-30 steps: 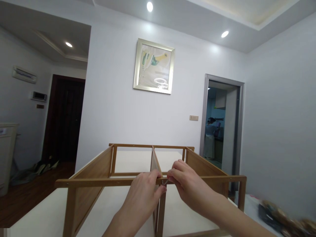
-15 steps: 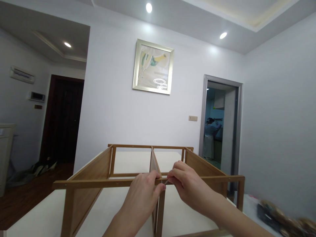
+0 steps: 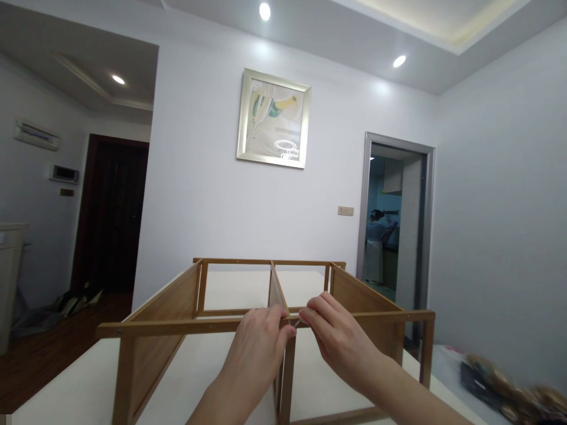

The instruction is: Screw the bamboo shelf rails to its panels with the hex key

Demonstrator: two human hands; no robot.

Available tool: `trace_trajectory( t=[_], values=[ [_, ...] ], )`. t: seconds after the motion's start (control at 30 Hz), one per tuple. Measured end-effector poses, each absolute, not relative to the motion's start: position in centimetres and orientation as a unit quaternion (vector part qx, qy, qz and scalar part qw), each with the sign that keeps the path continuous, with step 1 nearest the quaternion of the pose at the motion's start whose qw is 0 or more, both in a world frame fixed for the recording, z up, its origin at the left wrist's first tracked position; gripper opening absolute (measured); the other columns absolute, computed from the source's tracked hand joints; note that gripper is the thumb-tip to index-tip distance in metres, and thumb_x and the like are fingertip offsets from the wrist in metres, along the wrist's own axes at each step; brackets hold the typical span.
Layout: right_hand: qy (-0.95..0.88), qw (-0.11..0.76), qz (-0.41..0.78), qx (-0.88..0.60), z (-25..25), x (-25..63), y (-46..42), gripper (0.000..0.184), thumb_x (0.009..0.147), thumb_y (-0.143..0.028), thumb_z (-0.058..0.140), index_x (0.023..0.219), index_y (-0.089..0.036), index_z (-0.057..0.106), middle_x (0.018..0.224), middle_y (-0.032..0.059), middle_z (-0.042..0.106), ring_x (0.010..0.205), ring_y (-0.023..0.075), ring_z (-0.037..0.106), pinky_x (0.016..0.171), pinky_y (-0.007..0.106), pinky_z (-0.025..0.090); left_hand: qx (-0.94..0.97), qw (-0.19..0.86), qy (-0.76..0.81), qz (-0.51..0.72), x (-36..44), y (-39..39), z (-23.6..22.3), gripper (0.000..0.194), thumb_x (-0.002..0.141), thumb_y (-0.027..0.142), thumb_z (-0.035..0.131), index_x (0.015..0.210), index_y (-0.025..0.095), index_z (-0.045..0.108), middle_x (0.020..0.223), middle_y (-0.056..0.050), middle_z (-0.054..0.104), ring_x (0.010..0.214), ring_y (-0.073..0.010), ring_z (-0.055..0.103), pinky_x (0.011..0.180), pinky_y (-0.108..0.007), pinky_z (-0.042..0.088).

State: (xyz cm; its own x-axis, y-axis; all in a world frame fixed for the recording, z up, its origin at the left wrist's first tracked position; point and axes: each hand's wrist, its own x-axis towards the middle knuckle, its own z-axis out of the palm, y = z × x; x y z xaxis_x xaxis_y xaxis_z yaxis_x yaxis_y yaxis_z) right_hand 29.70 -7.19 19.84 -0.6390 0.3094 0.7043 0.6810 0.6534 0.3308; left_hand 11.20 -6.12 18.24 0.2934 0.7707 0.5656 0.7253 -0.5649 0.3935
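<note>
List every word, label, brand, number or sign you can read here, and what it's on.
No readable text in view.
Wooden frame: no lettering visible.
Framed picture: no legible words.
Pale patch on the cabinet, far left: too small to tell.
Dark-screened wall panel: too small and dim to read.

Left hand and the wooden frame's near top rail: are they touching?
Touching. The head view shows the left hand straddling the near top rail, fingers over its upper edge and thumb against the front, beside the middle post.
</note>
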Motion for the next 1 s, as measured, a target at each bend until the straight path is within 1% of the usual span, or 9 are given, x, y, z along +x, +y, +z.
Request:
trace_trajectory(
  t=[0.17,0.33,0.43,0.57,0.77,0.87,0.93,1.0],
  values=[
    [-0.847,0.252,-0.387,-0.264,19.1,30.5,-7.2,0.023,0.094,-0.002,0.041,0.103,-0.011,0.06,0.087,0.0108,0.06,0.074,0.02,0.047,0.067,0.036,0.045,0.819,-0.079,0.423,0.38,11.7,-5.4,16.7,0.015,0.094,0.018,0.047,0.093,0.02,0.062,0.091,-0.006,0.07,0.086,-0.0252,0.064,0.079,-0.04,0.047],
    [-0.839,0.263,-0.391,-0.27,18.7,30.9,-7.0,0.022,0.096,-0.008,0.041,0.11,-0.012,0.057,0.087,0.0105,0.06,0.077,0.0217,0.051,0.069,0.038,0.045,0.816,-0.173,0.383,0.398,12.1,-4.3,15.1,0.017,0.097,0.017,0.043,0.096,0.019,0.06,0.088,-0.006,0.068,0.082,-0.024,0.063,0.077,-0.041,0.046],
    [-0.837,0.274,-0.385,-0.276,18.3,30.9,-6.8,0.02,0.097,-0.009,0.04,0.105,-0.015,0.058,0.083,0.0083,0.059,0.074,0.0212,0.05,0.065,0.037,0.043,0.811,-0.205,0.37,0.405,12.1,-4.0,14.8,0.018,0.098,0.018,0.041,0.097,0.019,0.059,0.085,-0.006,0.067,0.079,-0.0223,0.062,0.075,-0.039,0.046],
    [-0.836,0.278,-0.379,-0.283,17.9,30.9,-6.7,0.02,0.097,-0.008,0.04,0.094,-0.017,0.058,0.078,0.006,0.056,0.069,0.0197,0.047,0.061,0.036,0.039,0.807,-0.222,0.363,0.41,12.1,-4.0,14.9,0.018,0.099,0.019,0.04,0.097,0.018,0.058,0.084,-0.006,0.067,0.078,-0.0214,0.063,0.074,-0.037,0.046],
    [-0.837,0.266,-0.375,-0.296,17.6,31.0,-6.7,0.022,0.096,-0.007,0.041,0.088,-0.018,0.057,0.077,0.0056,0.055,0.066,0.0183,0.042,0.06,0.035,0.036,0.805,-0.226,0.361,0.413,12.1,-4.1,14.9,0.015,0.097,0.018,0.043,0.098,0.019,0.058,0.085,-0.006,0.067,0.079,-0.0217,0.064,0.075,-0.037,0.047],
    [-0.839,0.272,-0.364,-0.299,17.3,31.1,-6.5,0.02,0.096,-0.006,0.041,0.095,-0.016,0.058,0.08,0.0062,0.055,0.068,0.018,0.042,0.062,0.034,0.037,0.805,-0.22,0.36,0.417,12.1,-4.2,14.9,0.015,0.097,0.018,0.042,0.097,0.019,0.057,0.086,-0.006,0.067,0.08,-0.0222,0.064,0.075,-0.038,0.047],
    [-0.839,0.27,-0.361,-0.305,17.3,31.0,-6.4,0.023,0.095,-0.005,0.04,0.104,-0.015,0.059,0.081,0.0068,0.055,0.07,0.0184,0.042,0.064,0.034,0.038,0.806,-0.214,0.357,0.421,12.1,-4.2,15.0,0.015,0.097,0.018,0.042,0.098,0.019,0.057,0.087,-0.006,0.068,0.081,-0.023,0.064,0.075,-0.039,0.047],
    [-0.836,0.274,-0.352,-0.318,17.4,30.8,-6.4,0.027,0.094,-0.004,0.039,0.106,-0.016,0.06,0.082,0.0071,0.054,0.073,0.019,0.043,0.065,0.033,0.039,0.807,-0.207,0.354,0.425,12.1,-4.2,15.0,0.013,0.096,0.018,0.044,0.1,0.018,0.056,0.088,-0.007,0.067,0.082,-0.0237,0.063,0.075,-0.039,0.047]
  ],
)
